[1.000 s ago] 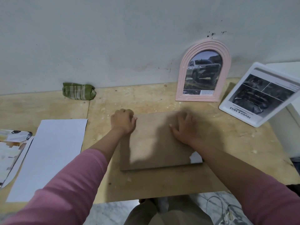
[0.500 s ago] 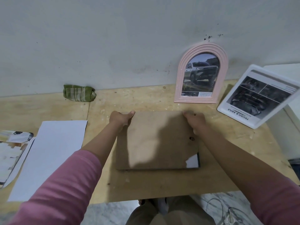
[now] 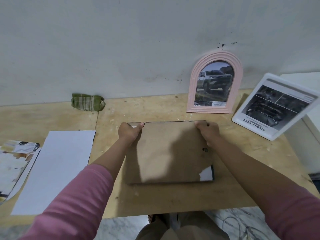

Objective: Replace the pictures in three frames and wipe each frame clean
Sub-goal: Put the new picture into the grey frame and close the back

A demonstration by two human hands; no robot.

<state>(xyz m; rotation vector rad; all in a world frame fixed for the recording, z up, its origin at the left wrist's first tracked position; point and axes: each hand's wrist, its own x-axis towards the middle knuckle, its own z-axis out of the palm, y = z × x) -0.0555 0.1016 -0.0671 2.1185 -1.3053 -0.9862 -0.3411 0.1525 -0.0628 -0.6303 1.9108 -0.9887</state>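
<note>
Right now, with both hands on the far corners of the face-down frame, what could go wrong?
1. The left hand and right hand grip only the far corners of the dark frame; tipping it up, the brown backing board could slip out.
2. The backing's near right corner is torn, exposing the white picture.
3. Swinging it back may knock the pink arched frame leaning on the wall.

dark frame [image 3: 168, 153]: face-down, brown backing up, near corner torn | pink arched frame [image 3: 214, 84]: upright, truck picture | white frame [image 3: 277, 108]: tilted | green cloth [image 3: 87, 102]: bunched
</note>
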